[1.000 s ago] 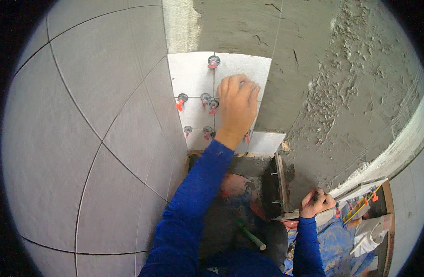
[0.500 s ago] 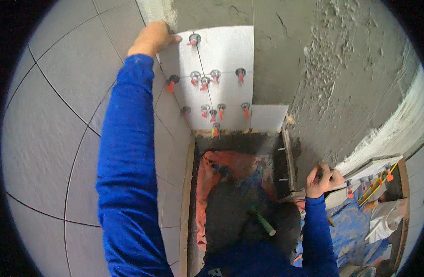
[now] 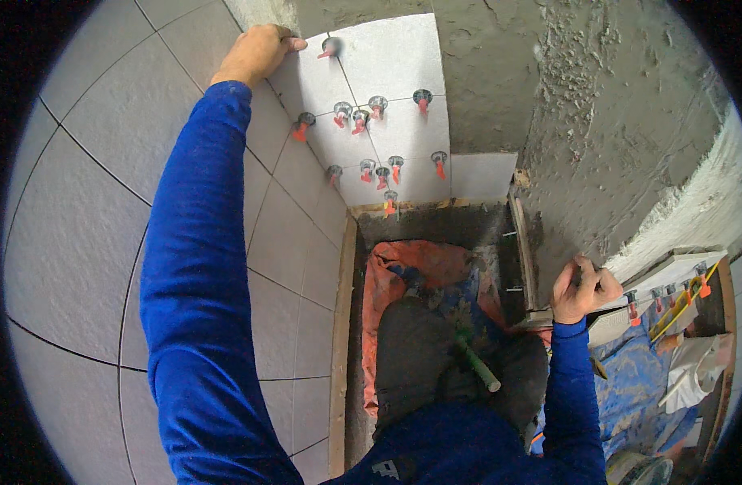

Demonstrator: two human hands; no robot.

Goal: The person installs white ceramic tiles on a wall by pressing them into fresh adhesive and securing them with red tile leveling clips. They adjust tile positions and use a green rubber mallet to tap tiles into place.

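Observation:
My left hand [image 3: 262, 55] reaches up to the corner between two walls, its fingers pressed together at the upper left edge of the white wall tiles [image 3: 395, 61]. What those fingers hold, if anything, is hidden. Red-handled tile levelling clips [image 3: 377, 107] stick out along the joints between the white tiles. Lower on the right, my right hand [image 3: 585, 289] is raised with curled fingers, in front of the grey mortared wall [image 3: 561, 202]. I cannot make out anything between its fingers. A second row of red-handled clips [image 3: 634, 309] is beside it on a pale tiled ledge [image 3: 662, 279].
Large grey tiles [image 3: 72, 218] cover the left wall. Below me lie an orange-red sheet [image 3: 379, 323] and a green-handled tool [image 3: 478, 368] between my legs. At the lower right are a blue sheet [image 3: 630, 404], a white bag-like item [image 3: 693, 368] and a bucket rim [image 3: 642, 469].
The view has shifted, so the white tiles sit higher and my legs show more clearly. Both hands keep nearly the same places against the walls.

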